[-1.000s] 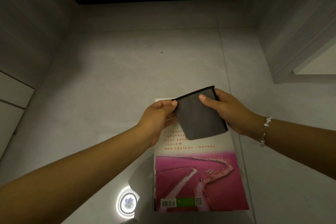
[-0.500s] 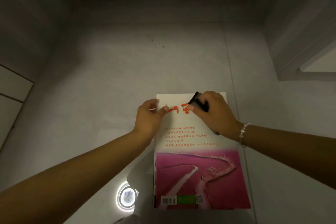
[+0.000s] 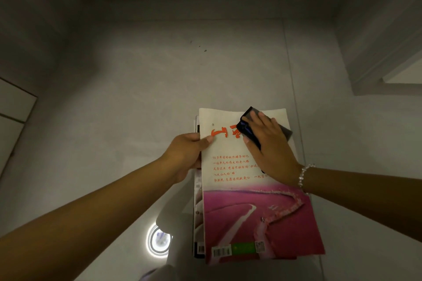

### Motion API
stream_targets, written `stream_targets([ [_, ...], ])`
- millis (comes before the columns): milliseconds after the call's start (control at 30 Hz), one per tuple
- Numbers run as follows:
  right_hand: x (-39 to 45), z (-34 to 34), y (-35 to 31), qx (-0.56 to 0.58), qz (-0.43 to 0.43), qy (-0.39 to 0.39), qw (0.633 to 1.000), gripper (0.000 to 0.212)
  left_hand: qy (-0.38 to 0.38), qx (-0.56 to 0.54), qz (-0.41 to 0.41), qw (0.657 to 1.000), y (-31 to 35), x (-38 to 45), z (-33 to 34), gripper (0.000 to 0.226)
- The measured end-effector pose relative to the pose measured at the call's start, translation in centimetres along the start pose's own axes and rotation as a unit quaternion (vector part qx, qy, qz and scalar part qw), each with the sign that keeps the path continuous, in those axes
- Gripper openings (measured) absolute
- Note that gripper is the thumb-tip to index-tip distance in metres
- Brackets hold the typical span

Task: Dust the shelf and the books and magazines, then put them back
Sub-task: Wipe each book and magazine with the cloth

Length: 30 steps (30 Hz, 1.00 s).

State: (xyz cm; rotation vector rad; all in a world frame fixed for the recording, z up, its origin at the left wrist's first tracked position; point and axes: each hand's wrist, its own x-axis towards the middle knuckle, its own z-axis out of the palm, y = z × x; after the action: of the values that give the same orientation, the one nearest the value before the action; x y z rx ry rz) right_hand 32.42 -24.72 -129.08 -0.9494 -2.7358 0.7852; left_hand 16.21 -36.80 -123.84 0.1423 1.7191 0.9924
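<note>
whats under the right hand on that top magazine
A dark cloth, pressed flat on the top magazine by the right hand. The cover print beneath is hidden.

Your magazine shows a large red title, its first character 山, partly covered. Below it run five lines of small red Chinese text, too small to read. Barcodes sit at its bottom edge.

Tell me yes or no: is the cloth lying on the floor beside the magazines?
No, the dark cloth lies on the top magazine's cover, pressed flat under the right hand.
</note>
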Motion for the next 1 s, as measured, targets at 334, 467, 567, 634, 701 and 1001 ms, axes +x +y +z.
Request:
stream_targets([
  [334,3.5,0.2,-1.5,-0.033,-0.013,-0.004,0.999,0.053,-0.02,-0.089,0.023,0.996,0.5,2.3,-0.7,0.03],
  [467,0.9,0.6,-2.0,-0.031,-0.122,-0.076,0.989,0.062,-0.045,-0.102,0.038,0.993,-0.1,2.6,-1.0,0.03],
  [567,3.1,-0.4,-0.1,-0.072,-0.072,-0.031,0.994,0.057,-0.053,-0.084,0.043,0.994,-0.1,2.9,-1.2,0.028],
  [634,4.4,-0.8,0.2,-0.098,0.005,-0.006,0.995,0.051,-0.052,-0.076,0.043,0.995,-0.2,3.1,-1.3,0.028],
  [701,5.0,-0.3,-1.3,-0.099,0.042,-0.009,0.994,0.053,-0.052,-0.071,0.046,0.995,-0.3,3.2,-1.3,0.029],
  [1001,7.7,-0.1,-5.1,0.05,-0.085,-0.128,0.987,0.051,-0.065,-0.086,0.063,0.992,-0.5,3.6,-1.3,0.028],
])
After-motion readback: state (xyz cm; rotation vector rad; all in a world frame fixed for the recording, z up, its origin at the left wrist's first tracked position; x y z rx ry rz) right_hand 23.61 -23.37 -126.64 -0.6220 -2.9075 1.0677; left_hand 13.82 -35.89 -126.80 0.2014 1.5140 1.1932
